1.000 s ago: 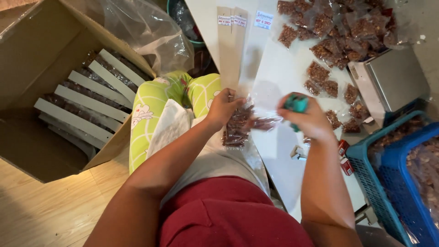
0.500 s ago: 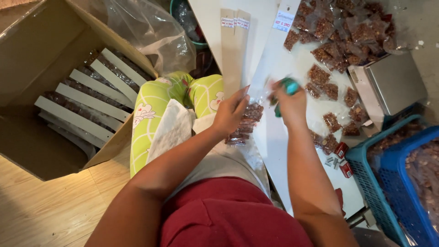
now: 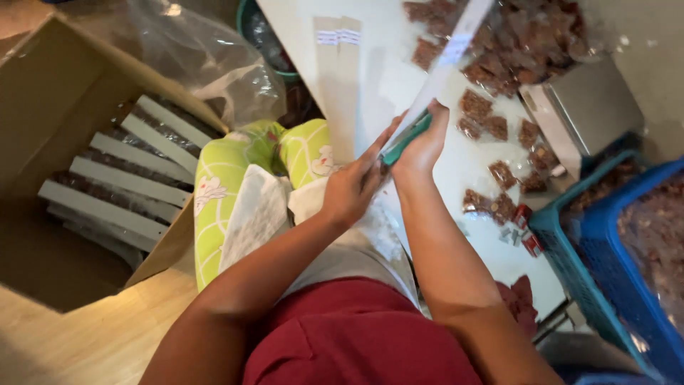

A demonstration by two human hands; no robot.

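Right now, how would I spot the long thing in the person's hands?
Find the white table strewn with small brown snack packets. Above its near edge, the left hand and right hand meet on a long clear bag with a white strip. It alone slants up off the table; two similar tan strips lie flat.

Bare white table (image 3: 385,93) lies open just ahead of the left hand (image 3: 353,189) and right hand (image 3: 420,146), beside two paper strips (image 3: 338,78). To the right, small packets (image 3: 499,128), a metal scale (image 3: 588,107) and blue baskets (image 3: 613,249) crowd the way. To the left, a green cushion (image 3: 235,185) and a cardboard box (image 3: 78,157) block passage
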